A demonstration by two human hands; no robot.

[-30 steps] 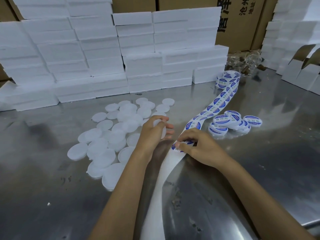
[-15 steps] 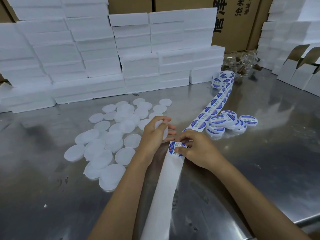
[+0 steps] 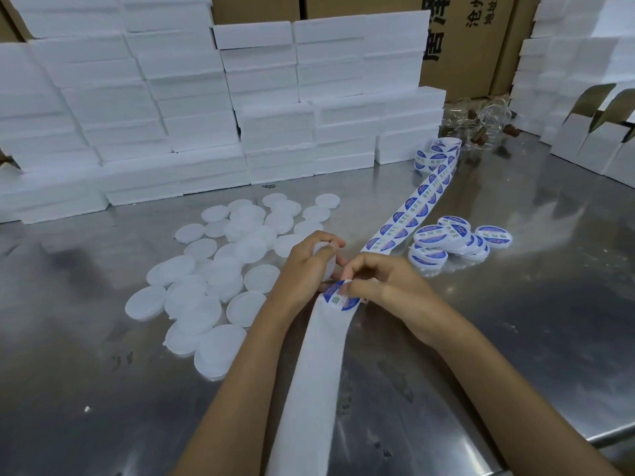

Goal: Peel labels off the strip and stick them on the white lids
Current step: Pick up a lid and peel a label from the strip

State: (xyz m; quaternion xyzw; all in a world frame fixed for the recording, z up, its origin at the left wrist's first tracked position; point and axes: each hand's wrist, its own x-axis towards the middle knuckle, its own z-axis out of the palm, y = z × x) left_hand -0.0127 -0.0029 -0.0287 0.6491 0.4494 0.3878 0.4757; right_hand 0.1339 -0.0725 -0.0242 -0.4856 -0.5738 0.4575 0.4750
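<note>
Two hands met at the middle of the steel table (image 3: 515, 321). The left hand (image 3: 302, 269) was curled round a single white lid (image 3: 326, 261), holding it on edge, with only a sliver of the lid visible between the fingers. Touching it on the right, the right hand (image 3: 385, 286) pinched a round blue-and-white label (image 3: 338, 298) between thumb and fingertips, at the point where the printed part of the strip (image 3: 409, 214) gave way to bare backing paper (image 3: 309, 389). The label sat partly lifted from the backing; how much of it was free cannot be told.

From the hands the bare backing ran back between the forearms toward the person. Beyond the right hand the strip, covered in more labels, stretched away to a loose coil (image 3: 439, 156) at the far side.

Left of the left hand lay a spread of plain white lids (image 3: 213, 290), many overlapping. Just beyond and to the right of the right hand sat a small cluster of labelled lids (image 3: 446, 242), beside the strip.

Behind everything stood stacked white foam blocks (image 3: 192, 108), with cardboard cartons (image 3: 474, 42) further back and folded white boxes (image 3: 591, 146) far to the right.
</note>
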